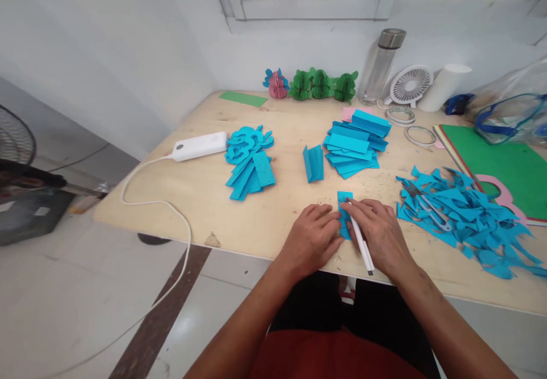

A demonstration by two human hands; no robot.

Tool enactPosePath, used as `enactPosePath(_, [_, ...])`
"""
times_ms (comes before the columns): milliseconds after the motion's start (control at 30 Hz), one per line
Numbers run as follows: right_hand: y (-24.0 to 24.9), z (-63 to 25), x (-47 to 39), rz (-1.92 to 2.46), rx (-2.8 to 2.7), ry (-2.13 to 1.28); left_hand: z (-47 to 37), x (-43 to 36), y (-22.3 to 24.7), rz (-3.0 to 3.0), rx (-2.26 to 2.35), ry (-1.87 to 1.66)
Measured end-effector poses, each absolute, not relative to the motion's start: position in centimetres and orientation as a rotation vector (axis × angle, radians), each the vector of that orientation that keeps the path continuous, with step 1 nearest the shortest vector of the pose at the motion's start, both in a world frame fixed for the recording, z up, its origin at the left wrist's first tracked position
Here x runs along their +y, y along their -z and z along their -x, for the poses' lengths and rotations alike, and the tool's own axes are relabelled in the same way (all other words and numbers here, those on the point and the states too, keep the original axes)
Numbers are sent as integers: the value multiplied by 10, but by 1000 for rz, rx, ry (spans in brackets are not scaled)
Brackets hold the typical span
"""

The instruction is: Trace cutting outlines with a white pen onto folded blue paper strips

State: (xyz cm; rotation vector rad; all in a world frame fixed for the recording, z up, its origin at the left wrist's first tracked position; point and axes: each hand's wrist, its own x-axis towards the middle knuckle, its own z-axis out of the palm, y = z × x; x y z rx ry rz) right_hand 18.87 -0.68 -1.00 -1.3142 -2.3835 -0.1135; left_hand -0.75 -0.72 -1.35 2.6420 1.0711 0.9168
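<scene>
A narrow folded strip of blue paper [345, 196] lies on the table near its front edge, between my two hands. My left hand [314, 236] rests flat on the table to the left, its fingertips at the strip's left edge. A white pen [362, 245] is gripped in my right hand [378, 233], with its tip down at the blue strip and its back end pointing toward me. The fingers of the right hand cover part of the strip. Just beyond it stands a creased piece of blue paper [314, 164], and a stack of folded blue papers [352, 142] lies behind to the right.
Blue scraps [482, 225] with scissors [431, 208] on them lie at right, beside green sheets [504, 174]. Cut blue shapes [250, 165] and a white power bank [199, 146] with a cable are at left. A bottle [380, 65] and small fan [411, 85] stand behind.
</scene>
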Motion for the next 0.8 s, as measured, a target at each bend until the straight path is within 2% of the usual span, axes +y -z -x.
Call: enactPosePath(800, [12,-189,-6,1296,-2367,90,9,-8,12,-2632,1073,-880])
